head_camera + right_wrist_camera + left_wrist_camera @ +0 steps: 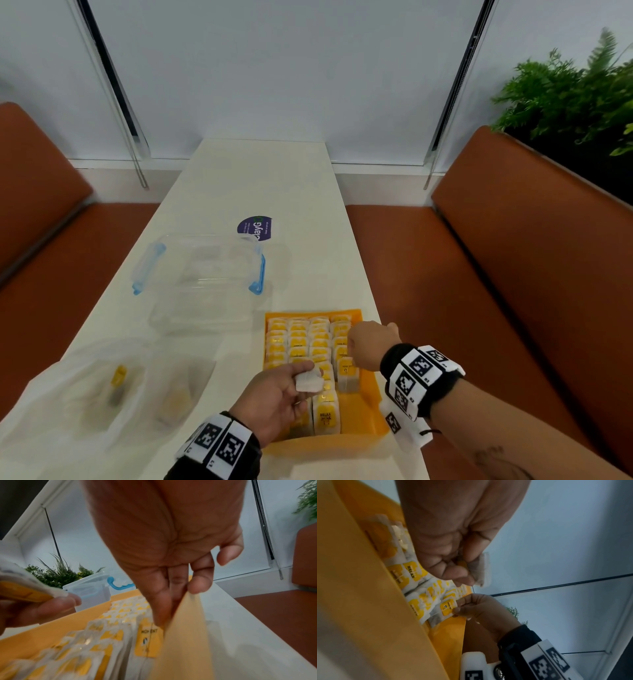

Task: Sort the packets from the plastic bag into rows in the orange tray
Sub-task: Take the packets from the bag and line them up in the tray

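The orange tray (370, 407) sits near the table's front right, filled with rows of white and yellow packets (298, 342). My left hand (298, 381) hovers over the tray's near left part and pinches a white packet (313, 384) between thumb and fingers; the left wrist view shows that packet (482, 570) too. My right hand (356, 353) reaches down over the right row and pinches the top of an upright packet (347, 375), whose yellow label (149, 642) stands against the tray's right wall (185, 649). The plastic bag (68, 394) lies at the left with a few packets (118, 378) inside.
A clear box with blue clips (202, 270) stands behind the tray and bag, with a purple sticker (255, 228) on the white table (267, 178) beyond it. Brown benches (513, 274) flank the table. A green plant (575, 89) is at the right.
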### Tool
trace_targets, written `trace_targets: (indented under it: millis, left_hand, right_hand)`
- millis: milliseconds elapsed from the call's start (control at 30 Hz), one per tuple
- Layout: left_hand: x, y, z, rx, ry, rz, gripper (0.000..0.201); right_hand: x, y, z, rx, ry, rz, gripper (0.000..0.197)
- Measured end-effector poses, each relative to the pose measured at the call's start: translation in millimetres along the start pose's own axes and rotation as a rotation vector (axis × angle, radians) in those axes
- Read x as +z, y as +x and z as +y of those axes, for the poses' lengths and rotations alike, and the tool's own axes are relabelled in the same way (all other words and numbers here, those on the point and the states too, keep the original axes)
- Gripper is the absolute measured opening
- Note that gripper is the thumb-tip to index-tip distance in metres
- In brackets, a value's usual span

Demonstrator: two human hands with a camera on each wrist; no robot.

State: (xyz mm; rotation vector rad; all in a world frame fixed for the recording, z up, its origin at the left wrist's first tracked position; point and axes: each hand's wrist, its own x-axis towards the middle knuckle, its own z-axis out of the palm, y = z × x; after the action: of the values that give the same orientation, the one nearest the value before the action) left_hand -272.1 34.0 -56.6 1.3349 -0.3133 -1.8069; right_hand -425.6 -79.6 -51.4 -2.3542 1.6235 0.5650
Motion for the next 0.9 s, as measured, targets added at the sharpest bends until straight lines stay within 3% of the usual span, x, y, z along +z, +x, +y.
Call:
trace_targets:
  millis: [167,267,333,500,567,667,767,833,900]
  left_hand:
    - [6,-5,2,0.015,-0.006,-0.039,0.018]
    - [11,-7,2,0.031,0.033,-0.052,0.016]
    - [14,-8,1,0.045,0.079,-0.056,0.016]
    - [20,-12,-1,0.129,0.306,-0.005,0.014]
    - [20,-12,-2,0.192,0.373,0.026,0.014]
    - [22,-15,-2,0.288,0.428,0.090,0.019]
    - [23,-17,-1,0.427,0.532,0.178,0.015]
    - [24,-19,1,0.541,0.637,0.214,0.015]
    - [24,-23,3,0.637,0.834,0.261,0.016]
  right_hand:
    - [-20,-27,9,-0.171,0.269,0.160,0.035]
    - [-30,-45,6,-0.373,0.522,0.092,0.054]
    - [-29,-51,3,-0.438,0.569,0.090,0.054]
    - [-18,-49,0,-0.360,0.716,0.145,0.008]
    - [-14,-49,2,-0.292,0.939,0.093,0.019]
    - [-11,-56,3,-0.234,1.269,-0.038,0.021]
    - [-7,-58,2,-0.226,1.114,-0.081,0.022]
    - [-6,-59,4,-0.215,0.849,0.005,0.026]
    - [-9,-64,6,-0.223,0.767,0.096,0.038]
